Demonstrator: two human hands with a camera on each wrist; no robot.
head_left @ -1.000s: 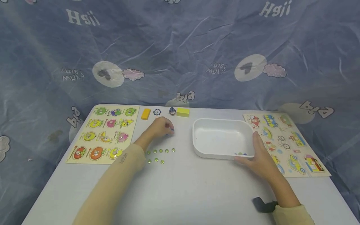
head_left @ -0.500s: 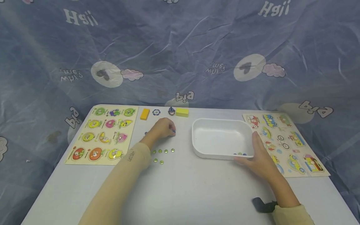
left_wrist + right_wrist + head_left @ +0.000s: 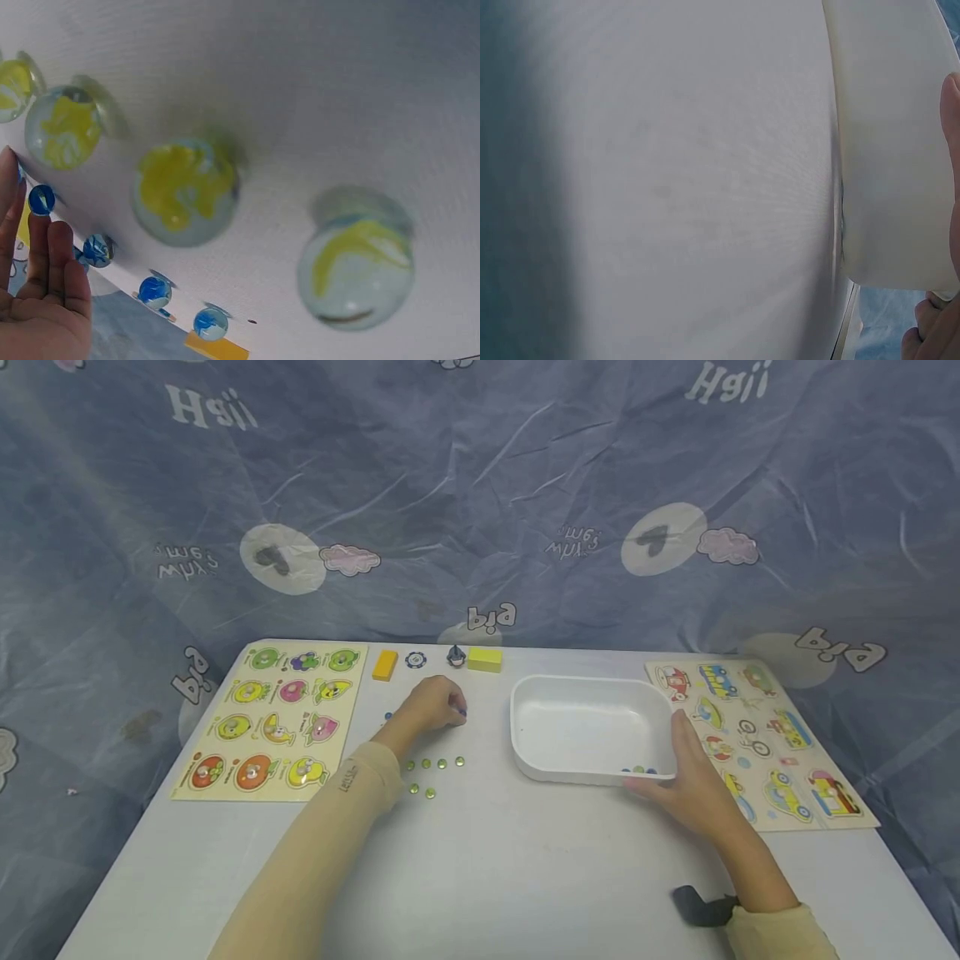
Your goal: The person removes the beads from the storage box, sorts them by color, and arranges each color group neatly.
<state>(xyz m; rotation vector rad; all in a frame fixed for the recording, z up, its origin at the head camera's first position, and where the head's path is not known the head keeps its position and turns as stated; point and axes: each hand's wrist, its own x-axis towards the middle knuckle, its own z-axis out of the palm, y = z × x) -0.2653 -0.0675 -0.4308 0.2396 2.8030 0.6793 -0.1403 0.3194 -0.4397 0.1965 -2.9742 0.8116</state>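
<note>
My left hand [image 3: 433,703] reaches down to the table left of the white tray [image 3: 592,778], its fingertips at a blue marble [image 3: 462,713]. In the left wrist view, the thumb and fingers close around a small blue marble at the left edge, partly hidden by the hand. Other blue marbles [image 3: 154,292] lie in a row beside those fingers. Nearer me, yellow-swirled marbles [image 3: 442,763] lie in two rows, some covered by the sleeve. My right hand [image 3: 693,781] grips the tray's near right corner, where several marbles [image 3: 638,770] have gathered inside.
Along the back stand an orange block [image 3: 385,665], a patterned round chip [image 3: 416,660], a small dark figurine [image 3: 456,657] and a yellow block [image 3: 484,660]. A fruit puzzle board [image 3: 247,710] lies left, a vehicle puzzle board [image 3: 761,735] right. A patterned blue cloth [image 3: 480,510] hangs behind.
My left hand moved slightly right along the blue marbles, then stayed almost still; a blue marble came into view left of its wrist. My right hand and the tray have stayed put.
</note>
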